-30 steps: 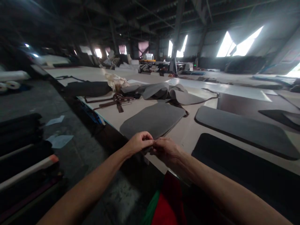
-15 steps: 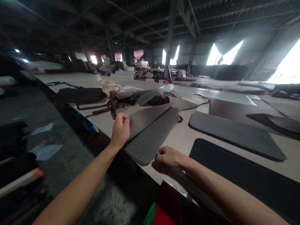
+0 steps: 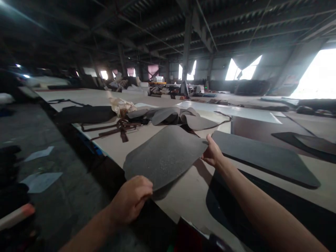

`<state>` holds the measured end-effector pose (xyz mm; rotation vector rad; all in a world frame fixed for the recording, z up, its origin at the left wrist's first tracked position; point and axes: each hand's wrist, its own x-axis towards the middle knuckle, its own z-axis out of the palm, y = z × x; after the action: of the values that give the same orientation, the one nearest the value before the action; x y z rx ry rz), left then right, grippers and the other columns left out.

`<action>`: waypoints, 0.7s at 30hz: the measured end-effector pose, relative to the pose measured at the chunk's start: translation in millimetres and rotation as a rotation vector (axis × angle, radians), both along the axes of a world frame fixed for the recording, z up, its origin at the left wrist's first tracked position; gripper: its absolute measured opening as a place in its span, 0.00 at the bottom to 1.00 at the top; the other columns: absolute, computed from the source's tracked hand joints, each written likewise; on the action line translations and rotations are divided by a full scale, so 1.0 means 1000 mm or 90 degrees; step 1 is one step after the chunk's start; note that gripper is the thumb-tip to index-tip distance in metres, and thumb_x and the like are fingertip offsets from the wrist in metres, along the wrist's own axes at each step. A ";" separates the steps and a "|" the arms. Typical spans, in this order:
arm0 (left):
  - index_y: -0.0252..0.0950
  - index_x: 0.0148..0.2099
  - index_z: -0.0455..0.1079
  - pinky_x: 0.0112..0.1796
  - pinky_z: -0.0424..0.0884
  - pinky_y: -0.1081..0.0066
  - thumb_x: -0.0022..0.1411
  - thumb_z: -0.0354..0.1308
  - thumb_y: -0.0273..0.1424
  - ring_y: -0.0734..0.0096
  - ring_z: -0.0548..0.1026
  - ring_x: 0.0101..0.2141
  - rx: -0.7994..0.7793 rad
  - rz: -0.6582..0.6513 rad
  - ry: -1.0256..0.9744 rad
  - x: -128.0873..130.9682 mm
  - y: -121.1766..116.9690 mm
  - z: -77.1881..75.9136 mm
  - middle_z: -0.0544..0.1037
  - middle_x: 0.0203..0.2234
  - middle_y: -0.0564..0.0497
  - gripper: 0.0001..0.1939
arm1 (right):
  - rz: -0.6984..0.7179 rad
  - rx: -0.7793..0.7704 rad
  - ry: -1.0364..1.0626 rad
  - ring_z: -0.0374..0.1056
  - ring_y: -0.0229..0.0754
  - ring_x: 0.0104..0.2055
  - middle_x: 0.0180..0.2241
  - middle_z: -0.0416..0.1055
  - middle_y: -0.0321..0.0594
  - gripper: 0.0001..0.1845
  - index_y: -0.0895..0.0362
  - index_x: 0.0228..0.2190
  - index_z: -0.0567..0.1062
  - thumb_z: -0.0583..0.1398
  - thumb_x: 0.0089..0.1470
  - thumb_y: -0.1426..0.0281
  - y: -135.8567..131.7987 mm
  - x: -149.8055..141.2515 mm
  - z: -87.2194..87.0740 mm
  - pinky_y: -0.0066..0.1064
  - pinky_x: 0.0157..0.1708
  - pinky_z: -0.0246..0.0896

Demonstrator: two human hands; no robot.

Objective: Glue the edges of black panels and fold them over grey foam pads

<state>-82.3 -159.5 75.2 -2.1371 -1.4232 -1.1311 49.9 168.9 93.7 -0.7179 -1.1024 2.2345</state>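
Head view, from left to right: can see first papers (image 3: 42,182) lying on the floor (image 3: 78,196), at the far left. Next, on the table (image 3: 112,145), can see a dark bundle (image 3: 85,114) near the edge and, just beside it, brown straps (image 3: 124,135). At the near table edge, can find the left hand (image 3: 132,199), with fingers curled in closely; seems to pinch the near edge of the grey sheet (image 3: 168,157), but cannot see the contact fully. In the middle, over the table, can see this sheet bowed, with the right corner raised; behind it, a heap of loose grey pieces (image 3: 166,116). At that raised corner, can see the right hand (image 3: 213,153), thumb above and fingers below, gripping it. Farther right, can see a grey panel (image 3: 265,157) lying flat, and nearer, partly behind the right forearm (image 3: 252,203), a dark panel (image 3: 228,204).

Judging from this, seems to be in the step of lifting the sheet by its edges. For the next move, probably needs equal hold on both sides and gentle tension against creasing.
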 end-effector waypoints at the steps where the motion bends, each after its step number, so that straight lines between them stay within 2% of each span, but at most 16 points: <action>1: 0.41 0.51 0.64 0.37 0.73 0.69 0.63 0.50 0.16 0.68 0.75 0.34 -0.018 -0.006 -0.006 0.002 -0.006 -0.005 0.76 0.34 0.50 0.19 | 0.006 0.016 -0.005 0.72 0.43 0.25 0.23 0.73 0.39 0.21 0.56 0.33 0.70 0.48 0.71 0.55 0.003 0.000 0.000 0.31 0.24 0.72; 3: 0.43 0.47 0.67 0.36 0.74 0.67 0.64 0.50 0.19 0.66 0.76 0.33 -0.068 0.024 -0.063 0.004 -0.018 -0.019 0.77 0.32 0.51 0.15 | 0.012 0.058 -0.027 0.73 0.43 0.26 0.25 0.75 0.41 0.11 0.57 0.32 0.72 0.57 0.65 0.64 0.008 0.000 0.001 0.31 0.26 0.72; 4: 0.44 0.45 0.68 0.37 0.75 0.66 0.65 0.52 0.21 0.65 0.77 0.34 -0.089 0.076 -0.121 0.005 -0.023 -0.029 0.77 0.33 0.51 0.13 | 0.016 0.074 -0.041 0.73 0.43 0.27 0.26 0.76 0.41 0.04 0.58 0.32 0.73 0.62 0.59 0.71 0.010 0.001 0.001 0.31 0.28 0.73; 5: 0.45 0.44 0.69 0.40 0.76 0.64 0.65 0.54 0.25 0.63 0.77 0.37 -0.099 0.150 -0.200 0.006 -0.028 -0.040 0.78 0.35 0.50 0.09 | 0.017 0.085 -0.052 0.73 0.43 0.27 0.26 0.77 0.41 0.04 0.58 0.32 0.74 0.64 0.53 0.76 0.011 0.002 0.001 0.30 0.29 0.73; 6: 0.45 0.45 0.69 0.44 0.76 0.62 0.65 0.57 0.30 0.61 0.78 0.42 -0.092 0.237 -0.299 0.007 -0.032 -0.051 0.78 0.39 0.49 0.07 | 0.016 0.094 -0.058 0.73 0.43 0.28 0.27 0.77 0.41 0.09 0.59 0.32 0.75 0.65 0.47 0.81 0.011 0.003 0.000 0.30 0.30 0.73; 7: 0.44 0.48 0.69 0.50 0.74 0.58 0.64 0.59 0.35 0.57 0.76 0.48 -0.074 0.330 -0.412 0.009 -0.035 -0.061 0.78 0.44 0.47 0.10 | 0.018 0.101 -0.060 0.74 0.43 0.28 0.28 0.78 0.42 0.12 0.60 0.32 0.76 0.66 0.43 0.83 0.011 0.005 0.000 0.30 0.31 0.73; 8: 0.43 0.51 0.67 0.56 0.70 0.54 0.63 0.60 0.41 0.54 0.73 0.54 -0.054 0.417 -0.535 0.011 -0.037 -0.070 0.75 0.50 0.44 0.16 | 0.020 0.110 -0.061 0.74 0.43 0.28 0.29 0.78 0.42 0.13 0.60 0.31 0.76 0.66 0.40 0.84 0.011 0.007 -0.001 0.30 0.30 0.73; 10: 0.41 0.56 0.62 0.60 0.65 0.48 0.60 0.60 0.51 0.49 0.67 0.61 -0.056 0.515 -0.783 0.017 -0.039 -0.081 0.69 0.59 0.41 0.29 | 0.024 0.127 -0.061 0.74 0.43 0.28 0.30 0.79 0.43 0.14 0.61 0.31 0.77 0.67 0.37 0.84 0.009 0.012 -0.001 0.30 0.29 0.72; 12: 0.42 0.58 0.62 0.57 0.69 0.47 0.59 0.59 0.56 0.49 0.68 0.60 -0.124 0.496 -0.992 0.025 -0.038 -0.083 0.68 0.61 0.40 0.32 | 0.024 0.141 -0.057 0.73 0.44 0.28 0.30 0.78 0.43 0.15 0.61 0.31 0.78 0.67 0.36 0.82 0.006 0.017 -0.001 0.30 0.28 0.72; 14: 0.44 0.56 0.65 0.52 0.75 0.49 0.59 0.59 0.56 0.48 0.73 0.57 -0.191 0.411 -1.108 0.032 -0.036 -0.077 0.71 0.59 0.42 0.30 | 0.007 0.150 -0.049 0.73 0.43 0.28 0.29 0.78 0.42 0.15 0.61 0.30 0.77 0.68 0.34 0.81 0.004 0.020 -0.001 0.30 0.28 0.71; 17: 0.45 0.51 0.72 0.47 0.78 0.51 0.55 0.65 0.49 0.46 0.77 0.52 -0.212 0.352 -1.140 0.040 -0.032 -0.065 0.78 0.53 0.44 0.24 | -0.043 0.156 -0.031 0.71 0.42 0.28 0.28 0.77 0.37 0.17 0.58 0.30 0.76 0.67 0.31 0.80 0.003 0.024 0.001 0.29 0.28 0.70; 21: 0.42 0.53 0.72 0.48 0.78 0.51 0.54 0.65 0.43 0.47 0.78 0.50 -0.135 0.375 -1.144 0.042 -0.029 -0.060 0.80 0.48 0.44 0.24 | -0.071 0.164 0.001 0.70 0.41 0.28 0.27 0.76 0.34 0.19 0.56 0.31 0.74 0.67 0.31 0.78 0.004 0.033 0.007 0.29 0.28 0.69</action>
<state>-40.8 -188.2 14.7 -0.0733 -2.4376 -2.7271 82.6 173.4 100.2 -0.6512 -1.2874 1.9532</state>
